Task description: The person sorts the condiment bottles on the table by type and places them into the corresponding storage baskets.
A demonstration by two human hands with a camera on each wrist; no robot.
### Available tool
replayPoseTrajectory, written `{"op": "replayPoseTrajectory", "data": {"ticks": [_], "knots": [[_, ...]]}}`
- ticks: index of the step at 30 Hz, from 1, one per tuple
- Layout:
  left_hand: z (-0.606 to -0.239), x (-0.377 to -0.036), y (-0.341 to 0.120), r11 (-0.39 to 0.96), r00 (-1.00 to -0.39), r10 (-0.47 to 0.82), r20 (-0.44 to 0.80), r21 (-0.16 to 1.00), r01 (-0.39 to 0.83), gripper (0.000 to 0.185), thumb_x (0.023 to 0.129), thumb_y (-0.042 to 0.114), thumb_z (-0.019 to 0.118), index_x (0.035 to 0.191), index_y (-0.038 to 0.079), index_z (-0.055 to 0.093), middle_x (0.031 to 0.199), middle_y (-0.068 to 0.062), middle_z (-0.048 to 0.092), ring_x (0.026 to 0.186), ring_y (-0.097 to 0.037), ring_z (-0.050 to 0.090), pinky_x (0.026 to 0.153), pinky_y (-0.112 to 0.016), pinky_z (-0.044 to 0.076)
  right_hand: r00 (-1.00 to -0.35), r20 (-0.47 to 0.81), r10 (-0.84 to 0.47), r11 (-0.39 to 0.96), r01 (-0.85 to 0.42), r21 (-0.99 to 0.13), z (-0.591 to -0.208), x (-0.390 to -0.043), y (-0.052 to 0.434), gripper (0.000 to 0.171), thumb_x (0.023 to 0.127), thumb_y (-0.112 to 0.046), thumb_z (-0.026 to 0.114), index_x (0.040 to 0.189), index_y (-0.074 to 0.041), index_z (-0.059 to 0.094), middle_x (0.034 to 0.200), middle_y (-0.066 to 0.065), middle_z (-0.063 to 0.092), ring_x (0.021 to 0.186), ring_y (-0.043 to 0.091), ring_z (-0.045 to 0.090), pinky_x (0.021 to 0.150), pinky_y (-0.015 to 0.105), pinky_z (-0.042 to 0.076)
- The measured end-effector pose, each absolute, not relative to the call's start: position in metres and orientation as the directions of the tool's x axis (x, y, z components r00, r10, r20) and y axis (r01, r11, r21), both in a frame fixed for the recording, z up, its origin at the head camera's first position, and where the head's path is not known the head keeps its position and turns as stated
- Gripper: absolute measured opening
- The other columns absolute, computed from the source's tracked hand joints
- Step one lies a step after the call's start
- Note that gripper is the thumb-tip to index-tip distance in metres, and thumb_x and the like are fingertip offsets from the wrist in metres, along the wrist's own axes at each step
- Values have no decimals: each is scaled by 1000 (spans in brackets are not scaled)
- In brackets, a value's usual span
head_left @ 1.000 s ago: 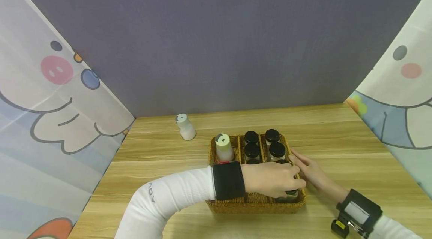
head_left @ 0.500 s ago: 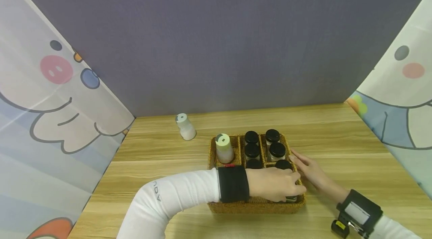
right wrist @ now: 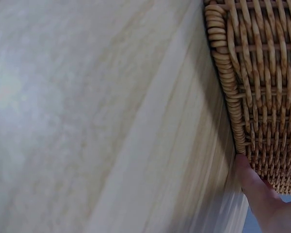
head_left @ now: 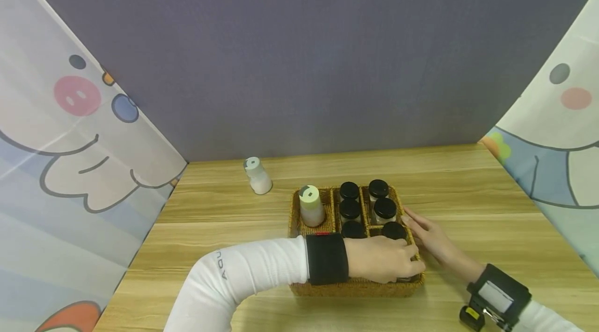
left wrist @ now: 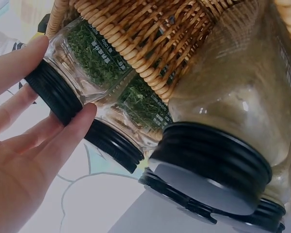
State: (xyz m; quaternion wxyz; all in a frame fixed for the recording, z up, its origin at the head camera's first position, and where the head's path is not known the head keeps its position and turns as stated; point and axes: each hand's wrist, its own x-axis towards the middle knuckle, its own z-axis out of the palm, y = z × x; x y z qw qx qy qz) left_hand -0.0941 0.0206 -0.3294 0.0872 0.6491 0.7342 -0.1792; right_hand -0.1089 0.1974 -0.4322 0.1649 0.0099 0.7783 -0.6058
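Observation:
My left hand [head_left: 383,259] reaches across the wicker basket [head_left: 353,290] to its front right compartment. In the left wrist view its fingers and thumb pinch the black lid of a clear jar [left wrist: 97,60] filled with dried green herbs, which is down behind the wicker rim. Beside it is a second herb jar [left wrist: 143,104]. A larger jar [left wrist: 233,82] of brownish powder is nearest that camera. My right hand [head_left: 432,238] touches the basket's right side with its fingers extended; the thumb [right wrist: 252,184] lies against the lower edge.
More black-lidded jars [head_left: 385,208] fill the middle and right compartments. A pale-capped white bottle [head_left: 311,207] stands in the left compartment. Another white bottle [head_left: 258,176] stands on the wooden table [head_left: 210,228], behind and left of the basket. A grey panel [head_left: 299,61] rises behind.
My left hand has shifted slightly right and lowered with the herb jar, which sinks deeper into the front right compartment. The right hand stays in place against the basket.

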Motion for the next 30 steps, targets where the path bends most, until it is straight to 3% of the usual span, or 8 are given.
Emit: {"op": "replayPoseTrajectory", "data": {"ticks": [10, 20, 30], "knots": [[-332, -95, 20, 33, -87, 947, -311, -175, 984, 39, 87, 28, 54, 124, 18, 46, 117, 1, 50, 96, -6, 52, 72, -5, 40, -945, -265, -194, 273, 207, -939, -433, -109, 198, 60, 95, -36, 36, 142, -7, 10, 142, 29, 3, 117, 51, 29, 87, 49, 43], [-331, -97, 20, 35, -90, 953, -290, -191, 981, 40, 86, 29, 56, 124, 19, 48, 113, 5, 53, 93, -5, 53, 76, -7, 40, -948, -264, -179, 282, 208, -937, -433, -109, 197, 60, 95, -36, 36, 142, -7, 12, 142, 29, 4, 114, 50, 35, 85, 48, 45], [-330, -98, 17, 34, -83, 965, -248, -195, 980, 38, 86, 29, 56, 123, 20, 50, 112, 7, 55, 95, -3, 53, 75, -8, 41, -947, -269, -175, 284, 213, -935, -432, -109, 197, 61, 95, -37, 36, 142, -7, 11, 143, 28, 4, 117, 51, 29, 85, 46, 45]]}}
